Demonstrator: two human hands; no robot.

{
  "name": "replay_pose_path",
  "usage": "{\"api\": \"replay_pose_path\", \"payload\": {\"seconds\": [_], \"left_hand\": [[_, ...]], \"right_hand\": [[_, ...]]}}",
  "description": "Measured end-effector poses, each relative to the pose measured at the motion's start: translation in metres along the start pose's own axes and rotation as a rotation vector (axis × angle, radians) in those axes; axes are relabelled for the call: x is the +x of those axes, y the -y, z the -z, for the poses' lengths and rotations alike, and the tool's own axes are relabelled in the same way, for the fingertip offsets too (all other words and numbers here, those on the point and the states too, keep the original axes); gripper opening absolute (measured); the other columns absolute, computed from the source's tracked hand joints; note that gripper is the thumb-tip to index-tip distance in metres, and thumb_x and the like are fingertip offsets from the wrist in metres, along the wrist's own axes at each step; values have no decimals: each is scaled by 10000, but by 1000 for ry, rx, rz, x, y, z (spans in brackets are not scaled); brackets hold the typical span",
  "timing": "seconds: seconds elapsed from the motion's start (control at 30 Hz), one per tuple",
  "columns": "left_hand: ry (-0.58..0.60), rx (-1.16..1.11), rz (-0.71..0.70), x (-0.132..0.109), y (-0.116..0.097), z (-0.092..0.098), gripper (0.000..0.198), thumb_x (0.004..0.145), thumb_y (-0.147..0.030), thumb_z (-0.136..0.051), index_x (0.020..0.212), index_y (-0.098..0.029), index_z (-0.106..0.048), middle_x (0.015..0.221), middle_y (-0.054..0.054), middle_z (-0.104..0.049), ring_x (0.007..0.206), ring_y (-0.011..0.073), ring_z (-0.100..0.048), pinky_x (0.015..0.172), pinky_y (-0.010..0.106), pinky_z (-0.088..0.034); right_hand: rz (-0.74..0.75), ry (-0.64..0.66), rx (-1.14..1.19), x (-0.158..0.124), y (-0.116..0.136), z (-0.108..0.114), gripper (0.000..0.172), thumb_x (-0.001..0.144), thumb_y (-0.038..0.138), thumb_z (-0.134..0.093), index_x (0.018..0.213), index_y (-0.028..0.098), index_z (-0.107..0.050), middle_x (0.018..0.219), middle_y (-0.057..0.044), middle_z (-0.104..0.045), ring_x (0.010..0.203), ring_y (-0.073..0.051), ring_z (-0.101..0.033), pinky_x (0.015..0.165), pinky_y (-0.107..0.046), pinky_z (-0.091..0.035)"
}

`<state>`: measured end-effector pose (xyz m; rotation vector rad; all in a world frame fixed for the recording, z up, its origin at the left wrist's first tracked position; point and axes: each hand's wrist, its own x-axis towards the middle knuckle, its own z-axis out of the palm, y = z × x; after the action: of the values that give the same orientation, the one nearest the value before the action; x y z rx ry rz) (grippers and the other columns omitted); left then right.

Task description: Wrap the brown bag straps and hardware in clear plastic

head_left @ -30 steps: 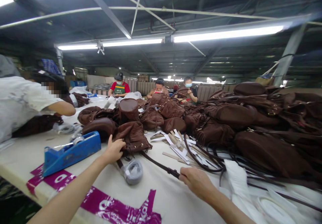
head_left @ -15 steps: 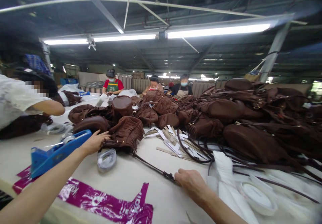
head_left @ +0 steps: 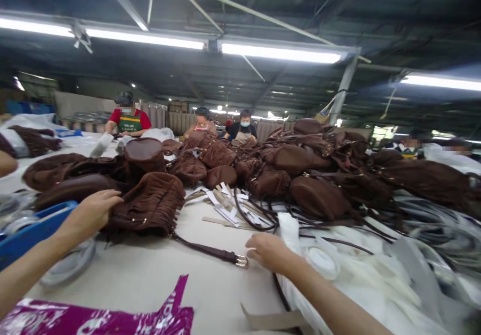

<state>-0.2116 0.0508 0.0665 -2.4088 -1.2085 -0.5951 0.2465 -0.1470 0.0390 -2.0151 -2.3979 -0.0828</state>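
My left hand (head_left: pixel 88 214) rests with fingers curled on the left side of a brown fringed bag (head_left: pixel 148 207) lying on the cream table (head_left: pixel 150 275). From the bag a dark brown strap (head_left: pixel 205 248) runs right to a metal buckle (head_left: pixel 240 261). My right hand (head_left: pixel 268 252) is closed at the buckle end of this strap, fingertips pinching beside it.
A large heap of brown bags (head_left: pixel 300 174) fills the middle and right. Paper strips (head_left: pixel 225 209) lie in front of it. White wrapping (head_left: pixel 361 275) sits right, a blue tape dispenser (head_left: pixel 26 229) left, magenta plastic (head_left: pixel 112 317) near. Several masked workers (head_left: pixel 130 119) stand behind.
The view has swung right, shifting everything left. My left hand stayed on the fringed bag; my right hand slid along the strap to its buckle end.
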Motion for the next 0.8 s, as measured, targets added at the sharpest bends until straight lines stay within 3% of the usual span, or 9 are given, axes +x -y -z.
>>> {"api": "replay_pose_path", "payload": {"seconds": [0.07, 0.2, 0.37, 0.5, 0.63, 0.7, 0.8], "left_hand": [[-32, -164, -24, 6, -50, 3, 374, 784, -96, -337, 971, -169, -652, 1100, 50, -656, 1059, 167, -550, 996, 314, -398], [163, -466, -258, 8, -155, -1, 335, 856, -128, -343, 950, -197, -657, 995, 61, -663, 951, 173, -590, 883, 263, -449], [407, -613, -359, 10, -247, -8, 249, 829, -114, -443, 901, -213, -659, 910, 54, -670, 877, 188, -615, 799, 259, -470], [529, -601, -507, 19, -295, 1, 208, 805, -126, -497, 846, -226, -674, 883, 44, -689, 867, 207, -637, 788, 275, -483], [581, -633, -579, 24, -322, 5, 205, 790, -135, -524, 875, -225, -687, 902, 54, -701, 882, 219, -645, 796, 288, -496], [590, -682, -557, 26, -331, 0, 229, 785, -127, -518, 901, -225, -689, 935, 50, -703, 911, 218, -643, 837, 299, -493], [540, -780, -414, 36, -344, -9, 273, 802, -137, -501, 1002, -221, -667, 1028, 47, -686, 978, 212, -623, 903, 315, -472]], "right_hand": [[-31, -55, 49, -2, -21, 17, 212, 887, 216, -510, 849, 188, -716, 877, -73, -722, 856, -203, -659, 718, -248, -425], [-101, -148, 131, -12, -61, 42, 281, 917, 206, -416, 927, 164, -694, 925, -79, -709, 891, -195, -633, 770, -259, -415], [-147, -31, 233, -32, -74, 27, 187, 746, 126, -561, 825, 194, -717, 815, -20, -725, 756, -179, -650, 667, -239, -441], [-149, -15, 266, -40, -68, 7, 391, 691, 62, -555, 1029, 199, -696, 1008, -55, -703, 846, -185, -643, 739, -258, -455], [-91, -25, 287, -41, -64, 3, 247, 688, 36, -553, 813, 181, -710, 908, -35, -686, 802, -162, -620, 732, -233, -438], [-88, -49, 294, -42, -65, 2, 193, 728, 50, -544, 762, 171, -690, 814, -23, -677, 773, -156, -612, 724, -226, -433], [-135, -102, 288, -45, -69, -1, 252, 783, 81, -518, 964, 168, -670, 928, -47, -683, 824, -163, -610, 766, -245, -437]]}}
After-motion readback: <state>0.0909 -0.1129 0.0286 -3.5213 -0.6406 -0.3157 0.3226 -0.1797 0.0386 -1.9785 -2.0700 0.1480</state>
